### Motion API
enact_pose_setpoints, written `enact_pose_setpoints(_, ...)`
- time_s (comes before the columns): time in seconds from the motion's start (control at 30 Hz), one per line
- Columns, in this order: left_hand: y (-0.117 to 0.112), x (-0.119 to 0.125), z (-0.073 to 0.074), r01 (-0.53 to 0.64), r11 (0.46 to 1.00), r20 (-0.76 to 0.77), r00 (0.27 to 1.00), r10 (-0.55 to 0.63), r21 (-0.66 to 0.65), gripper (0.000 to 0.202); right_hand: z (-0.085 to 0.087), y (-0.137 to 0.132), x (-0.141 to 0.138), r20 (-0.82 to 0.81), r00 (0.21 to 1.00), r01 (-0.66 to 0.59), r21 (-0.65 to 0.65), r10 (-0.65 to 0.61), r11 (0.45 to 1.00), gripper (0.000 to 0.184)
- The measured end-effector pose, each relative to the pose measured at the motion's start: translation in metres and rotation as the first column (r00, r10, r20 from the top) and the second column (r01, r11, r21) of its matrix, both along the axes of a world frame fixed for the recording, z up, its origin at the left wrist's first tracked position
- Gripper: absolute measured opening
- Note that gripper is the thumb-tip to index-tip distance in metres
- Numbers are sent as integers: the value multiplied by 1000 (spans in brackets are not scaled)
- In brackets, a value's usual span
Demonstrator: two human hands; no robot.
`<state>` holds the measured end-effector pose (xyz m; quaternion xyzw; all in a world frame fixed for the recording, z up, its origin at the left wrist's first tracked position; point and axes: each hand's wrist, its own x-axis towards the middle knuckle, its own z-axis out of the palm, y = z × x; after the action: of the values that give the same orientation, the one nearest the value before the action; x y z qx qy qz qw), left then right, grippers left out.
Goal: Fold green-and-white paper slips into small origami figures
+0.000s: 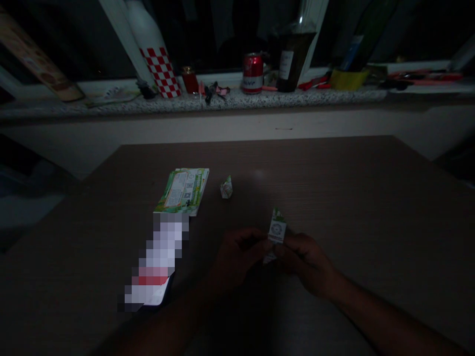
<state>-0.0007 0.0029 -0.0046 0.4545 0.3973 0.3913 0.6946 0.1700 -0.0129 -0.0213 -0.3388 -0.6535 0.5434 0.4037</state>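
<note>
The scene is dim. Both hands meet over the brown table (352,188) and pinch a small folded piece of green-and-white printed paper (276,230). My left hand (237,257) grips its left side with curled fingers. My right hand (304,262) holds its lower right side, fingers closed. The paper stands upright between them. A second small folded paper piece (226,188) lies on the table beyond my hands. A stack of green-and-white printed sheets (183,191) lies to the left of it.
A phone with a lit screen (156,267) lies left of my hands. On the stone windowsill (111,104) at the back stand a red-and-white checked bottle (158,59), a red can (253,73), a dark bottle (293,59) and assorted small items.
</note>
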Motion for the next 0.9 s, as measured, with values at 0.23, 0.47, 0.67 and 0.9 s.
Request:
enact_pose_setpoints(0.23,-1,0,1,13,998,-76,997,-8,63,17,8,1,-2,61,992,103,79,-108,992,32)
enact_pose_setpoints(0.47,1,-2,-1,118,993,44,992,-118,1,18,6,0,-3,49,993,108,65,-111,992,32)
enact_pose_setpoints(0.67,1,-2,-1,106,993,81,992,-102,-50,19,10,1,-3,75,989,120,102,-128,988,32)
enact_pose_setpoints(0.9,0,-2,4,11,994,-133,991,4,111,16,5,3,-4,20,997,76,-10,-76,997,27)
